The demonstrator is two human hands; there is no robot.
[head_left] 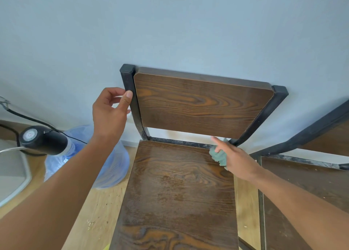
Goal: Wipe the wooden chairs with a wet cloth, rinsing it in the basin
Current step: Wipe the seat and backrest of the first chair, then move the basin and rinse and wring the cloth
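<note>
A wooden chair with a black metal frame stands against the wall; its seat (177, 189) looks wet and streaked, and its backrest (202, 106) is upright. My left hand (110, 113) grips the left black upright of the backrest. My right hand (236, 159) presses a crumpled green cloth (219, 156) onto the seat's back right corner, with the index finger stretched out toward the rear rail. The basin is out of view.
A second wooden chair (309, 189) stands close on the right. A blue water jug (111, 164) with a black pump top (43, 139) sits on the floor to the left, beside a grey-white object (13, 176) at the left edge. Cables run along the wall.
</note>
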